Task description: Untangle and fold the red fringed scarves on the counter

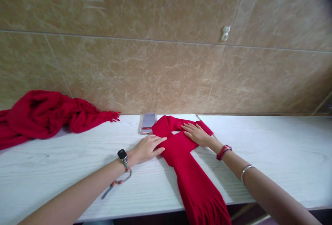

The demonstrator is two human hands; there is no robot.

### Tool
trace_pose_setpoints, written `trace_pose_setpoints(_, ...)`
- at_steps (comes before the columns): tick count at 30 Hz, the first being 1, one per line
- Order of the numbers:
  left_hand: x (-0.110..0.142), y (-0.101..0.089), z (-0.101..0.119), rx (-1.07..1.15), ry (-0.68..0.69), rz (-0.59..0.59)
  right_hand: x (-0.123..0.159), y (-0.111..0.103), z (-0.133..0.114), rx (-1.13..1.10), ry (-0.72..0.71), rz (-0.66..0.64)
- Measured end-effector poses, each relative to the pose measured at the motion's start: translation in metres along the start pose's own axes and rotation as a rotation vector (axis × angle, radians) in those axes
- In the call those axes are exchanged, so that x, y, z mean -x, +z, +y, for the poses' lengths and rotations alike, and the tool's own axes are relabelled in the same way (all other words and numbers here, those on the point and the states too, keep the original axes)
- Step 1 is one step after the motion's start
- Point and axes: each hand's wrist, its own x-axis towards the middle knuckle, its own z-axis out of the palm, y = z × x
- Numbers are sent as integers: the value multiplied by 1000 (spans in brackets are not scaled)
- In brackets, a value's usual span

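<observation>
A red fringed scarf [178,149] lies folded across itself on the white table, with a small gap inside its loop. Its fringed end hangs over the front edge. My left hand [147,148] rests on the scarf's left side, fingers apart and pointing right. On the scarf's right part lies my right hand [197,134], flat with fingers stretched out. Neither hand grips the cloth. Just behind the scarf's left fold is a phone [147,123] with its screen lit, partly covered by the scarf.
A second red scarf [57,112] lies bunched at the far left against the wall. The white table [272,156] has a seam right of the folded scarf. Brown marbled tiles [129,73] rise behind it, with a small white cat-shaped hook [225,33] on them.
</observation>
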Motion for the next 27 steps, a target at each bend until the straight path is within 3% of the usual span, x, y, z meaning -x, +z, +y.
trace_pose_setpoints(3, -6, -4, -4, -4, 41, 53, -2, 0, 6, 5, -32, -7)
trace_pose_setpoints(5, -25, -7, -15, -5, 55, 118, -9, -7, 11, -32, -27, -10)
trace_pose_setpoints(8, -66, -10, -42, -52, -99, 227, -30, -21, 17, -89, 46, 63)
trace_pose_setpoints(11, -103, -8, -65, -37, -276, 134, -55, -24, 17, -85, 85, 128)
trace_pose_setpoints(13, -115, -4, -71, -34, -256, 45, -67, -17, 12, -82, -4, 79)
trace_pose_setpoints(15, -118, 0, -70, -67, -101, -35, -73, -6, 6, -67, -104, 3)
trace_pose_setpoints(18, -113, 3, -63, -132, 90, -143, -69, 5, 3, 0, -114, -85)
trace_pose_setpoints(22, -109, -3, -52, -271, 47, -172, -57, 2, 13, 75, -27, -227)
trace_pose_setpoints(24, -110, -6, -47, -328, 36, -151, -54, -3, 14, 89, 41, -203)
trace_pose_setpoints(27, -109, -5, -40, -339, 89, -37, -51, -8, 5, 103, 69, -27)
